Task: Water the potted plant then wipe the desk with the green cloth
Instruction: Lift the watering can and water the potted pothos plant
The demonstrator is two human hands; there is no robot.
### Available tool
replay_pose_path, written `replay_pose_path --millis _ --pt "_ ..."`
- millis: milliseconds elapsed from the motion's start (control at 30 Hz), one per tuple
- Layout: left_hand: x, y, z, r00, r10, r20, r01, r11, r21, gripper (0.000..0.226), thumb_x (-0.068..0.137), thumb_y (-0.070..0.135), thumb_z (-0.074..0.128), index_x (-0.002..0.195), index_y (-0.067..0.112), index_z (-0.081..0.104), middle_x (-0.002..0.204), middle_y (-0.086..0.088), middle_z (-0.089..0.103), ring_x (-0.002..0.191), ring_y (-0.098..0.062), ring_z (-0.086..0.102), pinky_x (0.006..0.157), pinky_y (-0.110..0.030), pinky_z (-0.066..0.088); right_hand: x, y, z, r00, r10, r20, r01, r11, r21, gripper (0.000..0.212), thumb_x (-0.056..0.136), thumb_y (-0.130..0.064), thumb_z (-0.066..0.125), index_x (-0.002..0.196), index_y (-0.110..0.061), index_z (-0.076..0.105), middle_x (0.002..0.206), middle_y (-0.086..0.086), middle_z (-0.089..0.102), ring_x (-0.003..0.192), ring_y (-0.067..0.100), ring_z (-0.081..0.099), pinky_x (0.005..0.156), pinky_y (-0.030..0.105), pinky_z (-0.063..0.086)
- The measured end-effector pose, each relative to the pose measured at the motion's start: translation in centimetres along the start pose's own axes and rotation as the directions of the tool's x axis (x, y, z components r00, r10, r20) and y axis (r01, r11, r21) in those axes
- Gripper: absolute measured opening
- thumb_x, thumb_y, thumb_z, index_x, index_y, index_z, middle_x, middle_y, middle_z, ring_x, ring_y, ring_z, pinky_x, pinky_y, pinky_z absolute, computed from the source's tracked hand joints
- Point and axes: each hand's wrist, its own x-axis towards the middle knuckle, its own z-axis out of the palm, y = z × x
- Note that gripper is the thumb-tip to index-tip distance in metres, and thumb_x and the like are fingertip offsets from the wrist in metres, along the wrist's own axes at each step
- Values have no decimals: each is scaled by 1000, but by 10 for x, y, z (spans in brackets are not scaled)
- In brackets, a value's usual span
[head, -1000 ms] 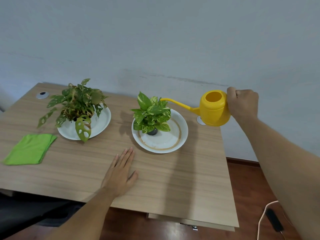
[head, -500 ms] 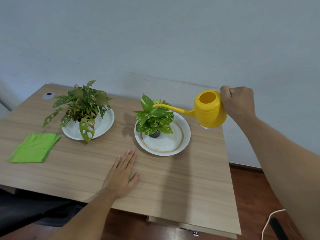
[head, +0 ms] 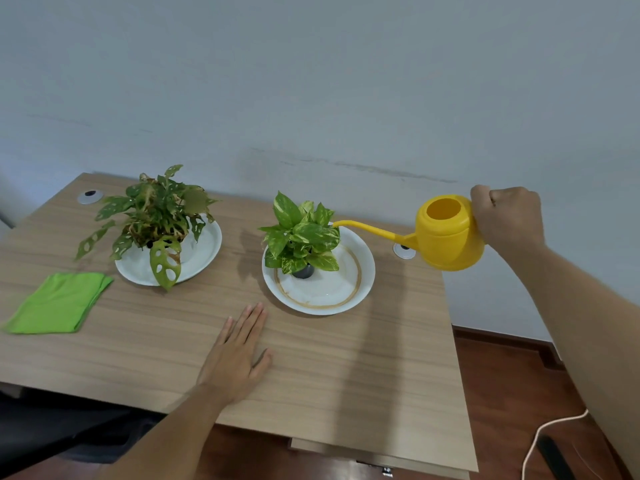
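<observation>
My right hand (head: 507,216) grips the handle of a yellow watering can (head: 448,233), held in the air off the desk's right edge. Its long spout reaches left, and the tip touches the leaves of a small variegated potted plant (head: 301,237) standing in a white dish with a gold ring (head: 349,292). My left hand (head: 239,355) lies flat on the wooden desk (head: 346,368), palm down, fingers slightly apart, holding nothing. A folded green cloth (head: 59,303) rests at the desk's left edge.
A second, larger plant with holed leaves (head: 156,216) sits in a plain white plate (head: 204,251) at the back left. Round cable grommets are at the back left (head: 90,196) and back right (head: 403,251). A white cable (head: 540,441) lies on the floor, right.
The watering can's spout has tilted and drawn back a little over the small plant while the view shifted. My left hand has stayed flat on the desk.
</observation>
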Motion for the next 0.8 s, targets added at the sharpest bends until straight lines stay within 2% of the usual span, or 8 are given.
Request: replay_pose_path --millis 167,433,533,700,800 --pt "-1 1 -2 1000 -2 8 2 1000 4 85 113 59 34 181 22 -1 191 10 -6 177 -10 -4 142 -48 5 11 4 1 997 73 -20 -73 997 -35 52 101 -27 44 57 -1 33 53 24 36 59 40 38 66 46 36" --pt "-1 0 -4 1000 -4 17 4 1000 -7 86 113 57 36 181 24 -4 190 12 -9 176 -8 -8 142 -47 5 26 -30 21 994 106 -33 -105 994 39 54 102 -26 45 54 -1 35 50 17 36 64 40 47 70 46 44" --pt "0 1 -5 1000 -3 19 3 1000 -8 86 112 58 34 181 24 -5 190 13 -11 175 -7 -10 142 -46 4 30 -46 30 995 97 -11 -96 994 42 53 102 -25 46 58 3 38 50 17 35 61 38 41 64 40 34" --pt "0 1 -5 1000 -3 18 4 1000 -5 85 112 58 32 181 24 -5 190 12 -11 175 -7 -10 142 -47 6 25 -67 37 999 34 7 -34 996 84 54 100 -22 49 54 -6 27 49 13 25 52 30 24 57 41 29" --pt "0 1 -5 1000 -3 8 3 1000 -8 86 111 57 35 181 23 -2 190 11 -8 176 -9 -5 142 -47 7 19 -68 35 1000 12 28 -15 993 121 54 99 -21 52 58 7 31 52 16 26 54 30 25 58 39 30"
